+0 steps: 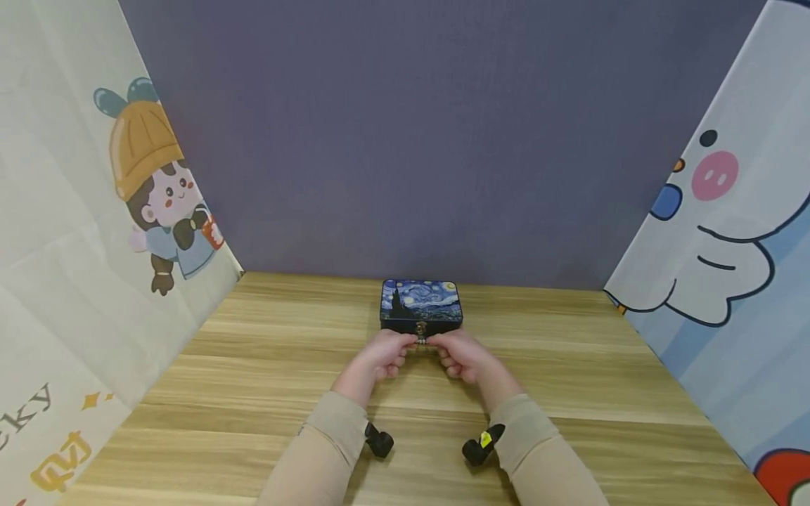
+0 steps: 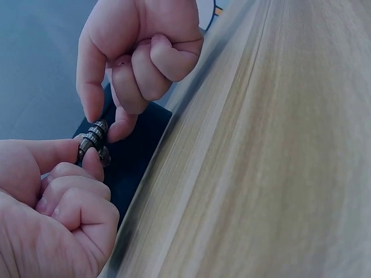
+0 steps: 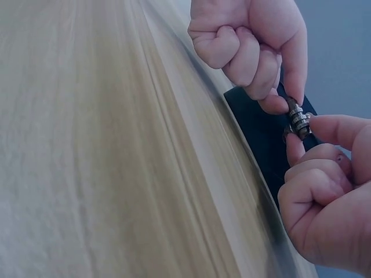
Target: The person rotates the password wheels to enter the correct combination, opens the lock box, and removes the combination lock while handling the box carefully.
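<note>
A small metal combination padlock [image 1: 421, 341] with numbered dials hangs at the brass clasp [image 1: 420, 327] of a dark tin box [image 1: 420, 301], whose lid carries a swirling blue night-sky painting. My left hand [image 1: 383, 353] pinches one end of the padlock [image 3: 299, 121] between thumb and index finger. From the other side, my right hand [image 1: 466, 355] has its thumb and index finger at the dials [image 2: 94, 132]. The remaining fingers of both hands are curled into the palms. The box's lid is down, and its dark front wall [image 2: 134, 150] shows behind the fingers.
The box stands on a wood-grain table [image 1: 285, 365], close to the grey-purple back panel [image 1: 405, 140]. Cartoon-printed sheets flank the table, a left sheet [image 1: 57, 211] and a right sheet [image 1: 753, 295]. Small black devices [image 1: 380, 441] are strapped at both cuffs.
</note>
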A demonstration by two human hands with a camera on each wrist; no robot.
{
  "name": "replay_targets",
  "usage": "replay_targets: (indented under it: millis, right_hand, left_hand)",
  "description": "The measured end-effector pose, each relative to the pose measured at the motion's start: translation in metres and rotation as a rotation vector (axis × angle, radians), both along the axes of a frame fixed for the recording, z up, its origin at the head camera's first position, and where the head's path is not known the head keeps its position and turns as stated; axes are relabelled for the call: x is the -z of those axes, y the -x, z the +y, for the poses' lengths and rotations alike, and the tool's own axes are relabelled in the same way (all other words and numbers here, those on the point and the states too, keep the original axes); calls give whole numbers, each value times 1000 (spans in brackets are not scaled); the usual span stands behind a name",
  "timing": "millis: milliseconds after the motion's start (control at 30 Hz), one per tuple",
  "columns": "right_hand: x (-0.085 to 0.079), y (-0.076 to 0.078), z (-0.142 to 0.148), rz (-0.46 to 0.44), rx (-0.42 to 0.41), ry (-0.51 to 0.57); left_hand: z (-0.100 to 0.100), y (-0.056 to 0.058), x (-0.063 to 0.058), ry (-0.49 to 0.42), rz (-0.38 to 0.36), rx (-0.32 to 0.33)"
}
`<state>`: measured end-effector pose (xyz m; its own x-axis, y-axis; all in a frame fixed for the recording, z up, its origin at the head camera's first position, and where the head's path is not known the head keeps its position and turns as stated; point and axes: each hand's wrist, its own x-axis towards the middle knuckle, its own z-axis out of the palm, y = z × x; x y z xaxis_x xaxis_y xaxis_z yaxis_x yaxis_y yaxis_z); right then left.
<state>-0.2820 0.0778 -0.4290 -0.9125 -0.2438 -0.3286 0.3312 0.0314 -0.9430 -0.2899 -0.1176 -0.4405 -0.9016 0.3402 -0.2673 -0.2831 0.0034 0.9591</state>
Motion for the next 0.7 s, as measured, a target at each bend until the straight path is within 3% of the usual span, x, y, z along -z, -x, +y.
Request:
replay_targets:
  millis: [700]
  right_hand:
    - [2, -1, -4, -7, 5, 15]
  left_hand:
    - [0, -1, 1, 12, 4, -7]
